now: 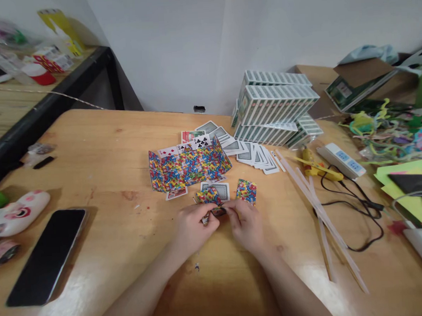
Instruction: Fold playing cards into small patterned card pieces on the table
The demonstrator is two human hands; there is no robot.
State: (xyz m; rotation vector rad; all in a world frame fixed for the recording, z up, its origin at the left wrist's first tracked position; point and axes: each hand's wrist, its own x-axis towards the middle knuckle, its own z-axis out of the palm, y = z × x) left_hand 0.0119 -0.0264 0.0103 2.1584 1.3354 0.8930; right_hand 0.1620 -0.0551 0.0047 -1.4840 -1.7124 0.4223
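Note:
My left hand (pixel 196 225) and my right hand (pixel 245 222) meet above the front middle of the table, fingers pinched. Between them is a playing card with a colourful patterned covering (pixel 208 196); its lower part is partly hidden by my fingers. Just behind it lies a face-down playing card (pixel 222 190). Beside my right hand rests a flat patterned card (pixel 246 190). Farther back stands a folded wall of joined cards (pixel 190 166) in the same multicoloured pattern, with several playing cards (pixel 202 141) showing over its top edge.
Loose cards (pixel 253 154) fan out before stacked card boxes (pixel 279 102). Glue sticks (pixel 327 222), a yellow glue gun (pixel 310 162), its black cable and a power strip (pixel 342 160) lie right. A phone (pixel 48 256) and a white plush item (pixel 23 212) are left.

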